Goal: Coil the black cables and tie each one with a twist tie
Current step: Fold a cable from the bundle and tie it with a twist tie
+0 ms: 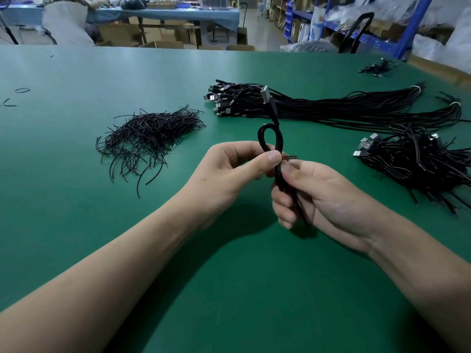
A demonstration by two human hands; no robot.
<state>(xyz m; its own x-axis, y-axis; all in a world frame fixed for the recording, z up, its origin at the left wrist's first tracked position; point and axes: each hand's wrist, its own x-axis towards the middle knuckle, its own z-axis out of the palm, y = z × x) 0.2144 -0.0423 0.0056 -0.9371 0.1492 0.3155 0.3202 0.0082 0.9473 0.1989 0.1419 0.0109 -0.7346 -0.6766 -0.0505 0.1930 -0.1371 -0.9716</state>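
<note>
coiled cable (276, 159) sits mid frame, right hand (313, 194) gripping its lower end, left hand (229, 169) pinching the twist tie (290, 157) at its waist. i'd keep the pinch tight while twisting so the loops don't spring.

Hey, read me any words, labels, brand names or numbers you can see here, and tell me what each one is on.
No text can be read.
Black cable: no print shows.
USB plugs of the bundle on the table: no legible marking.
Cardboard boxes behind the table: too blurred to read.
White bag with blue print by the shelves: too blurred to read.
</note>
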